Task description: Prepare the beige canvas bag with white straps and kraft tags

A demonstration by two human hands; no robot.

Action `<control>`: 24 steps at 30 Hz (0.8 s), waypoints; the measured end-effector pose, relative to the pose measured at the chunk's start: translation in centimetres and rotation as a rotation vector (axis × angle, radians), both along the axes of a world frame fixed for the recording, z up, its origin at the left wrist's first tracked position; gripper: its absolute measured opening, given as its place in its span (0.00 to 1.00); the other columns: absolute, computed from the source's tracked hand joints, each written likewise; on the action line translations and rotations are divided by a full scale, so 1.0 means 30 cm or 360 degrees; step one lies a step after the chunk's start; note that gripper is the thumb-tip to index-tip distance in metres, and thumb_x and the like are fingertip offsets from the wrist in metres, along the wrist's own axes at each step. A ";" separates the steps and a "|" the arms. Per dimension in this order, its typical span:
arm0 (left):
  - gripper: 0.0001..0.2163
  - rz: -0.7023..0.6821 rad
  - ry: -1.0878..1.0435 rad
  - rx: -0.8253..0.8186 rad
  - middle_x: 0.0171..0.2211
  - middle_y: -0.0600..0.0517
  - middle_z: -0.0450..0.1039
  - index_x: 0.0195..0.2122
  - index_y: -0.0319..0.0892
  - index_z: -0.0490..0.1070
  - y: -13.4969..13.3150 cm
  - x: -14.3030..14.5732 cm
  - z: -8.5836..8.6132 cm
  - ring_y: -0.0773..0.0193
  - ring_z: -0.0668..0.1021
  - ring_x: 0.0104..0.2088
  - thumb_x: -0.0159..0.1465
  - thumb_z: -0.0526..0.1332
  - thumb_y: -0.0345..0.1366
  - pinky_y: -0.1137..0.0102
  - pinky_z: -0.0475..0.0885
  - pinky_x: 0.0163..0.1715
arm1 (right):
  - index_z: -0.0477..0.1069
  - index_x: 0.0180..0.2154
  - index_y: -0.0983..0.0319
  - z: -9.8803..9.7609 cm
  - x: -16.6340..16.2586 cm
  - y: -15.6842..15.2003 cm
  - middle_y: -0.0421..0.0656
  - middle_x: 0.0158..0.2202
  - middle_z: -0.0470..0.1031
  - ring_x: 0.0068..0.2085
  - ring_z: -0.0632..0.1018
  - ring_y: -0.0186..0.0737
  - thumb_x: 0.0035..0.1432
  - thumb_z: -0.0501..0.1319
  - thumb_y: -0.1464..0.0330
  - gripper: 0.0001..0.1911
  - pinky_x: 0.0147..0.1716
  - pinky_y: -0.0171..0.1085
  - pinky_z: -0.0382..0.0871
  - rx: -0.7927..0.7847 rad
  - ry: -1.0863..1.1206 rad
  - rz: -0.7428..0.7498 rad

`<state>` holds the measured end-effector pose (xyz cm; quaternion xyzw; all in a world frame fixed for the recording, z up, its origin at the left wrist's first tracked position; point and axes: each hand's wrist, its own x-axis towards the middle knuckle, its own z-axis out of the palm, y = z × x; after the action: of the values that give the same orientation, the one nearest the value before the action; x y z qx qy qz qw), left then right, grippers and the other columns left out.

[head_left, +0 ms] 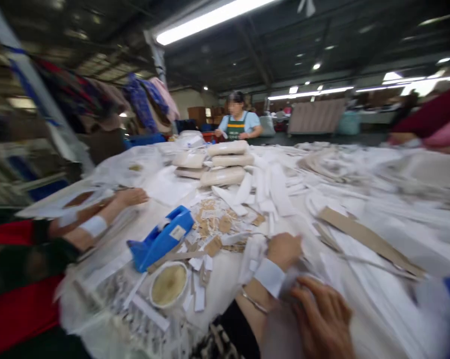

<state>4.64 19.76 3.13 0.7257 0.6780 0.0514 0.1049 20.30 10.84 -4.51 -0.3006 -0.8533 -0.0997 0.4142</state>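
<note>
Right hand sits nearest the cam, bottom edge, back up, fingers curled down onto white fabric; looks like it pinches the cloth, but blur means can't tell how tight. Left hand is just beyond it, wrist w/ a white band and thin bracelet, forearm coming up from the bottom edge, dark sleeve. Its fingers are bent over a bunch of white strips; grip seems closed on them, not certain.

Landmark: blue tape dispenser, left of the left hand. It has a small white label, text too blurred to read. Just below the dispenser is a round tub w/ pale yellowish contents. Right of the dispenser, a scatter of brown tags, no print legible. Behind the dispenser, stacked pale bundles. Left of the dispenser, another person's hand rests flat on the table, white wristband, red sleeve. Far behind the dispenser a person in a green apron stands at the table end. Well right of the dispenser lies a brown card strip on the fabric.
</note>
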 end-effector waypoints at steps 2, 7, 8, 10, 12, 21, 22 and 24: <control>0.14 -0.0158 0.0026 -0.0068 0.47 0.46 0.74 0.53 0.39 0.69 0.023 0.037 -0.005 0.59 0.78 0.46 0.69 0.58 0.39 0.57 0.76 0.47 | 0.69 0.40 0.58 0.053 -0.025 -0.048 0.47 0.49 0.73 0.55 0.70 0.48 0.62 0.51 0.77 0.12 0.56 0.50 0.54 -0.0245 0.0023 0.0033; 0.10 -0.0349 0.0093 -0.0145 0.44 0.46 0.77 0.46 0.36 0.73 0.072 0.002 0.007 0.60 0.78 0.46 0.70 0.56 0.35 0.59 0.73 0.50 | 0.68 0.38 0.60 0.118 -0.074 -0.061 0.45 0.49 0.72 0.57 0.67 0.44 0.59 0.51 0.80 0.13 0.62 0.48 0.48 -0.0448 0.0070 -0.0013; 0.11 -0.0339 0.0098 -0.0141 0.44 0.45 0.77 0.45 0.36 0.74 0.068 0.000 0.009 0.60 0.78 0.46 0.71 0.54 0.34 0.60 0.73 0.51 | 0.67 0.38 0.60 0.118 -0.074 -0.064 0.45 0.49 0.72 0.57 0.67 0.44 0.58 0.51 0.81 0.13 0.62 0.48 0.48 -0.0458 0.0074 -0.0011; 0.15 -0.0262 0.0104 -0.0116 0.46 0.41 0.77 0.46 0.35 0.75 0.052 0.010 0.008 0.59 0.78 0.48 0.72 0.49 0.33 0.63 0.71 0.51 | 0.67 0.39 0.60 0.110 -0.069 -0.068 0.45 0.49 0.72 0.57 0.67 0.44 0.57 0.51 0.81 0.14 0.62 0.49 0.48 -0.0479 0.0090 0.0009; 0.19 -0.0138 0.0100 -0.0098 0.46 0.38 0.77 0.46 0.33 0.75 0.036 0.033 0.000 0.57 0.78 0.49 0.73 0.45 0.35 0.64 0.71 0.50 | 0.68 0.39 0.60 0.097 -0.067 -0.067 0.46 0.50 0.71 0.58 0.67 0.45 0.57 0.51 0.81 0.14 0.62 0.50 0.48 -0.0497 0.0093 0.0028; 0.22 0.0203 0.0019 -0.0063 0.42 0.39 0.79 0.44 0.36 0.77 0.021 0.086 -0.026 0.52 0.81 0.46 0.72 0.48 0.44 0.64 0.75 0.45 | 0.69 0.41 0.60 0.127 -0.069 -0.064 0.45 0.48 0.73 0.54 0.70 0.43 0.62 0.45 0.82 0.18 0.59 0.48 0.50 -0.0425 0.0179 0.0102; 0.22 0.0233 0.0012 -0.0057 0.42 0.38 0.79 0.44 0.35 0.77 0.019 0.090 -0.027 0.52 0.81 0.46 0.72 0.48 0.45 0.63 0.76 0.45 | 0.69 0.43 0.59 0.129 -0.064 -0.061 0.44 0.48 0.73 0.54 0.70 0.43 0.62 0.46 0.81 0.18 0.58 0.47 0.50 -0.0407 0.0162 0.0126; 0.22 0.0282 -0.0007 -0.0051 0.40 0.38 0.80 0.44 0.35 0.77 0.016 0.097 -0.030 0.52 0.81 0.46 0.72 0.48 0.45 0.63 0.76 0.44 | 0.69 0.45 0.59 0.125 -0.053 -0.052 0.44 0.48 0.73 0.53 0.71 0.42 0.63 0.48 0.81 0.17 0.58 0.47 0.51 -0.0366 0.0137 0.0187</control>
<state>7.56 20.24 2.24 0.6611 0.7400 0.0512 0.1130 18.72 9.29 -0.77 -0.2995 -0.8567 0.0362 0.4183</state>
